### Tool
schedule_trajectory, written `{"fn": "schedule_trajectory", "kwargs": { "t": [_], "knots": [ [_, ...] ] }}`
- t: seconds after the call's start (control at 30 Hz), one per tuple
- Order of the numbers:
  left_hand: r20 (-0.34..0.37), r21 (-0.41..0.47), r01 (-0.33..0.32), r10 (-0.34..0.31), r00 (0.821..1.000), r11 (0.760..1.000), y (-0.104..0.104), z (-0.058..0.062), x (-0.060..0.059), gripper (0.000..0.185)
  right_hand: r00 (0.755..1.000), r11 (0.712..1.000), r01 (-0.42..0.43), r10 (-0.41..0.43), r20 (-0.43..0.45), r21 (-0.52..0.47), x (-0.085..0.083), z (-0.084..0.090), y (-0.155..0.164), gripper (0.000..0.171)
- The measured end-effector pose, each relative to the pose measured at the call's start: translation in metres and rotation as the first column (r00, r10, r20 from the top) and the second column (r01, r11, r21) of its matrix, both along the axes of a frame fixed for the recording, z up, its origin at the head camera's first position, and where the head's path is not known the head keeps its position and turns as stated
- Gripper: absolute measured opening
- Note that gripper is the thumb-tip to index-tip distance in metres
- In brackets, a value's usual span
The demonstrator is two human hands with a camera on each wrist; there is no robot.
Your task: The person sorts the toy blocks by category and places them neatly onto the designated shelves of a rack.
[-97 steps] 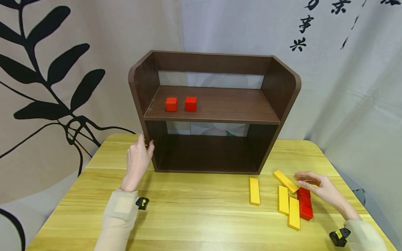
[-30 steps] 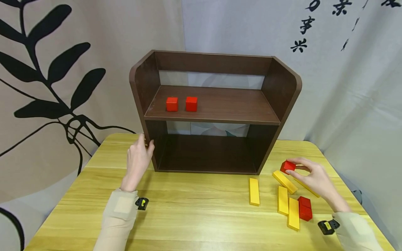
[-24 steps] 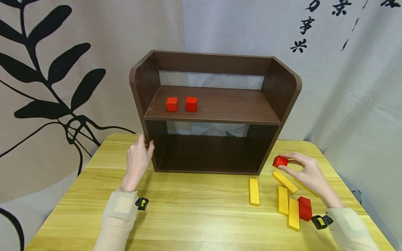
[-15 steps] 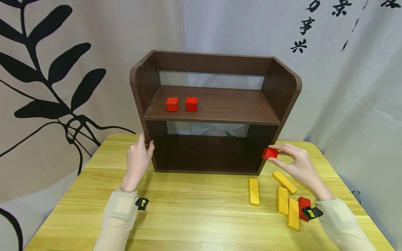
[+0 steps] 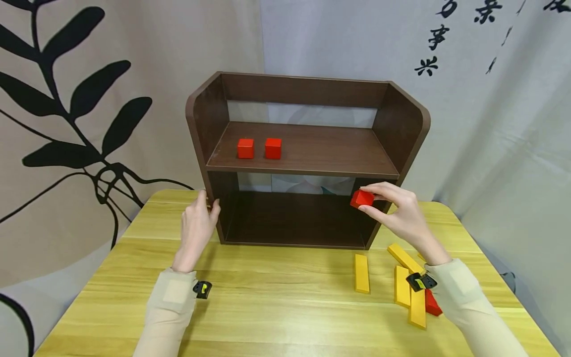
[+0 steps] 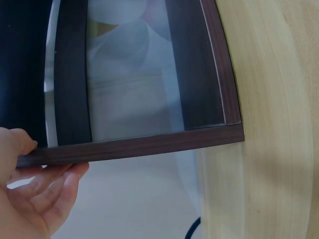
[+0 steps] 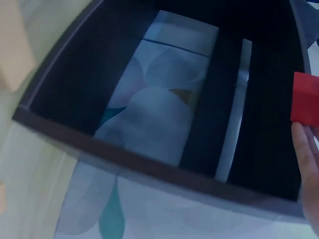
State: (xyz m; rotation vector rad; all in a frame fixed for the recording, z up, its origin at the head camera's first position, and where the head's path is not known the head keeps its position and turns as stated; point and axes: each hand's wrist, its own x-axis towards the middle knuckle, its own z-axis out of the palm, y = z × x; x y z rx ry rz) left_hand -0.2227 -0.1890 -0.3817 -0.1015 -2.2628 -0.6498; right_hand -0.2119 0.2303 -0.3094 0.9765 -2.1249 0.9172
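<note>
A dark brown two-tier shelf [image 5: 303,210] stands on the table. My left hand [image 5: 196,228] grips the edge of its left side panel, thumb on the inner side and fingers outside, as the left wrist view shows. Between thumb and fingers my right hand [image 5: 399,210] pinches a red cube [image 5: 362,199], raised in front of the shelf's lower right part. That same red cube [image 7: 305,99] shows at the right edge of the right wrist view. On the upper shelf board, left of its middle, sit two more red cubes [image 5: 245,148] a small gap apart.
Several yellow blocks [image 5: 401,286] lie on the table [image 5: 285,302] right of the shelf, with one yellow block [image 5: 362,273] standing off to their left. Beside them a red block [image 5: 431,303] is partly hidden by the right wrist. A printed curtain [image 5: 339,39] hangs behind.
My right hand has picked up a red cube from the pile on the right and carried it up and left to the shelf's front. The left hand has stayed on the side panel.
</note>
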Motion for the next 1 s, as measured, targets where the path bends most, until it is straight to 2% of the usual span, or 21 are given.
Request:
{"fn": "schedule_trajectory", "kwargs": {
  "t": [0.2,0.6,1.0],
  "knots": [
    [0.015,0.011,-0.003,0.002,1.000,1.000,0.000,0.000,0.000,0.021,0.999,0.999,-0.018,0.016,-0.045,-0.045,-0.009,0.013,-0.019,0.047],
    [0.005,0.001,-0.004,0.004,1.000,1.000,0.000,0.000,0.000,0.021,0.997,0.994,-0.064,0.059,-0.056,-0.092,-0.025,0.037,-0.054,0.042],
    [-0.013,-0.004,0.001,-0.001,1.000,1.000,-0.001,-0.001,-0.001,0.021,1.000,0.999,0.007,-0.007,-0.012,-0.051,-0.041,0.049,-0.082,0.033]
  ]
}}
